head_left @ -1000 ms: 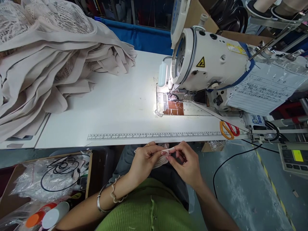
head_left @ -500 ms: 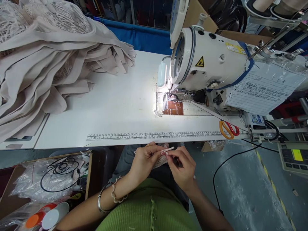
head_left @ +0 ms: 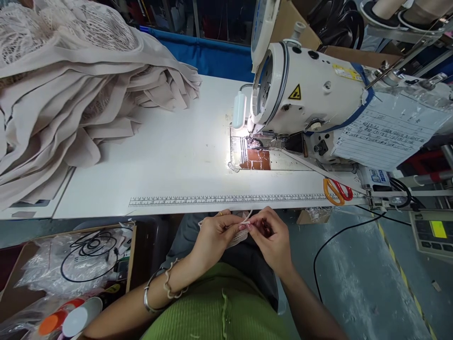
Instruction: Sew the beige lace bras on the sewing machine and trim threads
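Note:
Both my hands work close together just below the front edge of the white sewing table (head_left: 159, 156), over my lap. My left hand (head_left: 215, 234) is closed on a small pale lace piece (head_left: 238, 237). My right hand (head_left: 271, 238) pinches the same piece's thin white strip between thumb and fingers. The fingertips of both hands touch at the strip. Bracelets circle my left wrist.
A white sewing machine (head_left: 304, 89) stands at the back right with its lamp lit over the needle plate (head_left: 253, 156). Orange-handled scissors (head_left: 336, 190) lie at the table's right. A big heap of beige fabric (head_left: 71, 89) fills the left. A cardboard box (head_left: 71, 264) sits below left.
My right hand shifted slightly up and left along the strip; the strip's free end, sticking out to the right earlier, now curls up between my fingers. The left hand stayed put.

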Motion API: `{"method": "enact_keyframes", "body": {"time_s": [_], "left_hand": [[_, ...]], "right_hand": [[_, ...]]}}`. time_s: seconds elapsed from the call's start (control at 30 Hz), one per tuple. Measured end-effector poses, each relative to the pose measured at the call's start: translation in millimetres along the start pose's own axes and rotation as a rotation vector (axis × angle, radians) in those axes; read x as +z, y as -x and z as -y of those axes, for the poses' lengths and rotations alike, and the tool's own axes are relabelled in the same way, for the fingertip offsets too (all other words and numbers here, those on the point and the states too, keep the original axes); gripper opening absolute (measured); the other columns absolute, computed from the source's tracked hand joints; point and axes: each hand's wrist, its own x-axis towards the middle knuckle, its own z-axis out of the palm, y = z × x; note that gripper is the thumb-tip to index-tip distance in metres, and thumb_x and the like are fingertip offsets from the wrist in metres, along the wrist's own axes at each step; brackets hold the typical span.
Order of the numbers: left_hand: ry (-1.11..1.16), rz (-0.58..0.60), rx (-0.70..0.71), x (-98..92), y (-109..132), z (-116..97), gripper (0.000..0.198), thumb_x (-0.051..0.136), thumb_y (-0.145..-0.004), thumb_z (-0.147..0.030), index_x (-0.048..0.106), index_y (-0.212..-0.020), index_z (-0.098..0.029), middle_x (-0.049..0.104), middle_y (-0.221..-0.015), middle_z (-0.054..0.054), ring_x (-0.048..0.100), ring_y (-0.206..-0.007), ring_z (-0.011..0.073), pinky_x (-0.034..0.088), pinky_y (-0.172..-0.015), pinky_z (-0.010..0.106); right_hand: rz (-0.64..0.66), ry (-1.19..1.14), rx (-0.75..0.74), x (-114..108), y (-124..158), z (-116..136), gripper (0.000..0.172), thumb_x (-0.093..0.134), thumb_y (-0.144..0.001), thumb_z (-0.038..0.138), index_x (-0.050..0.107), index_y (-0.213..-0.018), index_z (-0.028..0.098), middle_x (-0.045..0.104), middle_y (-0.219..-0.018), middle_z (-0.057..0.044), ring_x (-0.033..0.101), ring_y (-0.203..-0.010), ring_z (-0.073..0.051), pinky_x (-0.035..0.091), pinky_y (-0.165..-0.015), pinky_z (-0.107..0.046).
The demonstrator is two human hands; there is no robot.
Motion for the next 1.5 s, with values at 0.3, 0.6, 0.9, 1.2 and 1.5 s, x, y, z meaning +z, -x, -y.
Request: {"method": "enact_keyframes", "body": {"time_s": [0.3, 0.6, 0.9, 1.2, 1.5], "left_hand": [[-0.101, 0.004, 0.106, 1.1, 1.0, 1.1, 0.02, 0.07, -0.087, -0.037, 0.084, -0.087, -0.023, 0.061, -0.067, 0.001, 0.05, -0.064, 0.0134, 0.038, -0.059, 0.023], [-0.044, 0.025, -0.035, -4.0, -2.4, -4.1, 0.023, 0.069, -0.084, -0.038, 0.083, -0.078, -0.021, 0.066, -0.066, 0.003, 0.055, -0.065, 0.0148, 0.039, -0.06, 0.024], [0.068, 0.13, -0.093, -8.1, -4.5, -8.7, 0.029, 0.068, -0.083, -0.042, 0.081, -0.077, -0.016, 0.065, -0.065, 0.005, 0.051, -0.063, 0.015, 0.039, -0.06, 0.026], [-0.102, 0.192, -0.045, -8.7, -4.2, -5.9, 0.036, 0.058, -0.086, -0.039, 0.068, -0.061, -0.015, 0.052, -0.057, 0.001, 0.042, -0.067, 0.0149, 0.032, -0.061, 0.026], [-0.066, 0.184, -0.051, -7.3, -4.3, -7.7, 0.034, 0.063, -0.087, -0.043, 0.077, -0.072, -0.017, 0.065, -0.062, 0.004, 0.05, -0.068, 0.0168, 0.038, -0.063, 0.026]], "right_hand": [[0.029, 0.075, -0.035, -5.8, -5.3, -0.1, 0.012, 0.07, -0.089, 0.019, 0.067, -0.077, 0.022, 0.056, -0.073, 0.003, 0.046, -0.056, -0.009, 0.035, -0.05, -0.023], [0.091, 0.077, 0.02, -16.5, -5.2, -9.1, 0.042, 0.055, -0.1, 0.052, 0.058, -0.072, 0.021, 0.052, -0.065, 0.002, 0.044, -0.055, -0.012, 0.032, -0.053, -0.027], [0.451, -0.009, 0.222, -29.4, -10.2, -11.6, 0.035, 0.044, -0.104, 0.054, 0.061, -0.101, 0.024, 0.057, -0.078, -0.001, 0.053, -0.07, -0.016, 0.039, -0.064, -0.028], [0.459, -0.2, 0.331, -18.7, -14.3, -7.0, 0.03, 0.064, -0.095, 0.052, 0.056, -0.095, 0.023, 0.063, -0.077, 0.0, 0.06, -0.068, -0.015, 0.045, -0.061, -0.026], [0.341, -0.299, 0.36, -9.5, -10.1, -14.2, 0.037, 0.067, -0.091, 0.058, 0.054, -0.096, 0.023, 0.058, -0.068, 0.003, 0.053, -0.059, -0.012, 0.043, -0.057, -0.026]]}}
